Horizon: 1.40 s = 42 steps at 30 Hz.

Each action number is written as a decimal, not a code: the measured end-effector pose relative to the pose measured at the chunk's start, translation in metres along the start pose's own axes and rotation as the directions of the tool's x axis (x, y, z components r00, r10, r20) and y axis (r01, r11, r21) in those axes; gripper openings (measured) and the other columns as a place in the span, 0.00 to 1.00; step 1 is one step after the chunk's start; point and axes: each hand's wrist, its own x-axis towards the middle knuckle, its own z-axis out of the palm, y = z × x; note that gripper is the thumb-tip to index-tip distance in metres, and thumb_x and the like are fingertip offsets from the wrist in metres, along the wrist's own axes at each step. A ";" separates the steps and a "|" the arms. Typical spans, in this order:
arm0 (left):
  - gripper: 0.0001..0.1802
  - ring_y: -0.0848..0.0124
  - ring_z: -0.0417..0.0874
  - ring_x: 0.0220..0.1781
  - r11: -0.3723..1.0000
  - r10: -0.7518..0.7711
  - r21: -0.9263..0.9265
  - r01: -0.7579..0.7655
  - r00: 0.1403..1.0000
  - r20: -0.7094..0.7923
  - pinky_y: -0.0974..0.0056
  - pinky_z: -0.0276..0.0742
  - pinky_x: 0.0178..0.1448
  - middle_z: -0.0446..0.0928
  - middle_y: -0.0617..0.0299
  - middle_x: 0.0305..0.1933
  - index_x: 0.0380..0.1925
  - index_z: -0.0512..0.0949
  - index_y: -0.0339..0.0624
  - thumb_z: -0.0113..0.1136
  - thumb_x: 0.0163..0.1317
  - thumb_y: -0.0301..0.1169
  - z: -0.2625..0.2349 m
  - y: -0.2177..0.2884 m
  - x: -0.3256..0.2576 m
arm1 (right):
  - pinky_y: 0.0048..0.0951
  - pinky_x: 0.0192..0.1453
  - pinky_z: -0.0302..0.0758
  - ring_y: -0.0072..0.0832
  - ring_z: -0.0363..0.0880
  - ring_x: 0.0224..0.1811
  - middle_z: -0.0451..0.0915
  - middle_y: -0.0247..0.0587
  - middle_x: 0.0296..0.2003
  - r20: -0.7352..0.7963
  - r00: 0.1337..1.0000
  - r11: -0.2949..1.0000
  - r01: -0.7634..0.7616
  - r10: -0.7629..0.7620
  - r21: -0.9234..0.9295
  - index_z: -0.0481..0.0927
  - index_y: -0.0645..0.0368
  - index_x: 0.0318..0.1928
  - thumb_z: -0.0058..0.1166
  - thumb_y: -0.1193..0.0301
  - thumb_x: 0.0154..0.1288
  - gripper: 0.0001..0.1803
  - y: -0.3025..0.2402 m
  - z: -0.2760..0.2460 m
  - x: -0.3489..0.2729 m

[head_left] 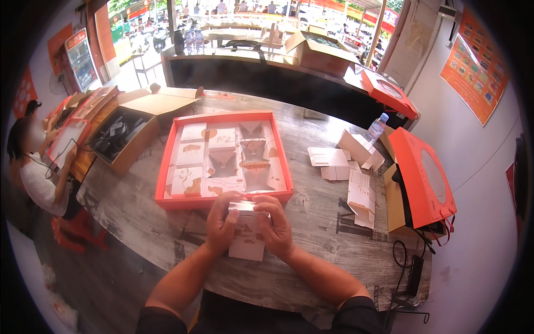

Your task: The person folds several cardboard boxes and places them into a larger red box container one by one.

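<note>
Near the table's front edge, my left hand point(221, 224) and my right hand point(276, 227) grip a small white printed carton point(247, 247) from both sides, fingers curled over its upper part. Its lower panel hangs toward me between my palms. Just beyond my fingertips lies a large red gift box point(161, 186), with its open side up. Inside, several small white cartons point(189, 151) with brown and orange prints fill the left and middle. Compartments at the right and centre stand open, with bent flaps point(254, 147).
Partly folded white cartons point(360, 197) lie at the right, near a plastic bottle point(376, 129). A red lid with an oval window point(431, 175) leans on a brown box at the right edge. An open cardboard box point(130, 146) holds black items at left. Another person point(41, 172) works there.
</note>
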 end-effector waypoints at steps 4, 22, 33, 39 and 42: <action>0.14 0.63 0.75 0.62 0.999 -0.002 0.034 0.001 0.999 0.039 0.59 0.67 0.70 0.75 0.50 0.58 0.53 0.74 0.36 0.47 0.70 0.24 0.001 0.003 0.003 | 0.34 0.68 0.68 0.36 0.73 0.63 0.75 0.46 0.57 0.012 1.000 1.000 -0.020 0.020 -0.020 0.78 0.60 0.52 0.49 0.79 0.75 0.10 0.000 -0.003 -0.001; 0.10 0.61 0.77 0.60 1.000 0.015 -0.009 -0.015 0.999 0.038 0.59 0.70 0.67 0.76 0.50 0.57 0.48 0.77 0.35 0.50 0.72 0.26 0.010 -0.003 -0.001 | 0.36 0.70 0.66 0.39 0.71 0.64 0.73 0.48 0.58 0.015 0.996 0.996 -0.092 0.092 -0.019 0.77 0.59 0.49 0.55 0.78 0.71 0.08 0.006 -0.001 -0.009; 0.07 0.68 0.76 0.59 0.984 -0.018 -0.177 0.023 0.999 0.030 0.63 0.71 0.64 0.77 0.55 0.55 0.46 0.78 0.38 0.54 0.75 0.28 0.006 -0.003 -0.001 | 0.47 0.66 0.70 0.48 0.74 0.59 0.74 0.56 0.56 0.122 0.980 0.952 0.183 -0.157 -0.245 0.73 0.63 0.57 0.60 0.76 0.62 0.22 0.006 -0.014 0.004; 0.08 0.67 0.76 0.60 0.988 0.018 -0.153 -0.002 0.994 0.103 0.62 0.71 0.66 0.77 0.54 0.56 0.48 0.78 0.37 0.57 0.74 0.29 -0.002 -0.001 0.003 | 0.42 0.67 0.70 0.43 0.75 0.59 0.75 0.53 0.57 0.110 0.988 0.974 0.127 -0.108 -0.190 0.75 0.60 0.53 0.55 0.81 0.65 0.16 0.006 -0.008 0.002; 0.11 0.66 0.76 0.63 0.995 0.061 -0.088 -0.046 0.983 0.173 0.61 0.70 0.68 0.76 0.54 0.59 0.50 0.78 0.37 0.57 0.76 0.32 -0.003 -0.002 0.004 | 0.38 0.66 0.70 0.36 0.75 0.59 0.76 0.49 0.55 0.045 0.997 0.997 -0.063 0.061 0.050 0.75 0.61 0.51 0.52 0.81 0.68 0.12 0.012 -0.006 -0.002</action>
